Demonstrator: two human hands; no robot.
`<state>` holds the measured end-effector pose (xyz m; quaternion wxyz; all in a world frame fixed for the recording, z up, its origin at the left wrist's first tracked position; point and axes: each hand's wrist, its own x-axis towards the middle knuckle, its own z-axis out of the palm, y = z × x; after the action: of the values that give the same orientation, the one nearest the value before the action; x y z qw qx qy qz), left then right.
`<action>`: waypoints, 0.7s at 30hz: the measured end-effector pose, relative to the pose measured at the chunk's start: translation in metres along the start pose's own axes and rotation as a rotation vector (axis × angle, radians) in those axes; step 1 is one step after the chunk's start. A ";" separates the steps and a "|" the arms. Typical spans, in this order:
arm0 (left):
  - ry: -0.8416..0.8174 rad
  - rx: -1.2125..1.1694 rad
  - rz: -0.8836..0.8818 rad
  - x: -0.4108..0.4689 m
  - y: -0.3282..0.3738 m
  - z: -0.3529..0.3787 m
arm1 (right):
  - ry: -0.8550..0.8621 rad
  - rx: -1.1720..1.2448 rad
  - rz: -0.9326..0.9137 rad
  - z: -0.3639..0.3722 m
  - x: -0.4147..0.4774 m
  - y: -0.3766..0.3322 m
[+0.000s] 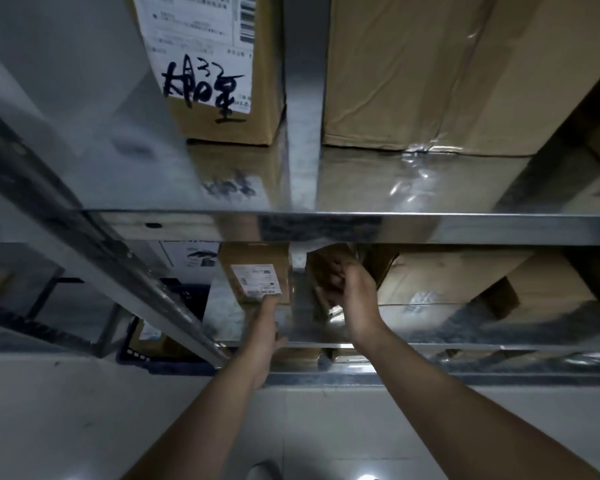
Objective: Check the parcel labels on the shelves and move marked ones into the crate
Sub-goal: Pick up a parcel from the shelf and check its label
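Left hand (265, 327): reaches onto the lower shelf, fingertips against the near end of the small brown cardboard parcel with a white printed label (253, 258); grasp or mere touch cannot be told. Probably steadies it for reading.
Labelled parcel: on the lower steel shelf (430, 348), close to the front edge, left of centre; label uppermost, so readable from above.
Right hand (352, 292): curled round a small plain brown cardboard parcel (321, 265), much blurred; held near the middle of the lower shelf, under the lip of the shelf above, and tilted, seemingly to bring a hidden face into sight. No label legible on it.
Dark blue plastic crate (174, 367): low down, beyond the lower shelf's left front corner, beside the slanting steel upright (118, 271); open-topped, with one parcel visible inside. Apparently placed within easy reach for drop-offs.
Tall brown cardboard box with black handwriting over its white label (264, 64): upper steel shelf (326, 225), left part, set back from the front edge; marked face turned forward.
Large taped brown cardboard box (430, 71): upper shelf, right part, apart from the handwritten one.
Step judged: label check on the lower shelf; nothing bound for the crate yet.
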<state>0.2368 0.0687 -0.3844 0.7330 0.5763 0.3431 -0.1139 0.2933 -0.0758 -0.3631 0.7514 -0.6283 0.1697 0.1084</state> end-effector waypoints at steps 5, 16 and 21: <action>-0.062 0.053 -0.028 -0.001 -0.002 0.038 | 0.021 -0.386 -0.236 -0.034 0.009 -0.014; -0.090 -0.046 -0.009 0.004 -0.003 0.070 | -0.192 -0.618 -0.054 -0.043 0.006 -0.018; -0.083 -0.024 0.029 -0.023 0.004 0.070 | -0.172 -0.526 -0.067 -0.061 -0.012 -0.025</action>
<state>0.2476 0.0002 -0.3594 0.7551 0.5670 0.3053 -0.1227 0.2845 -0.1393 -0.3455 0.5774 -0.7955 0.0504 0.1768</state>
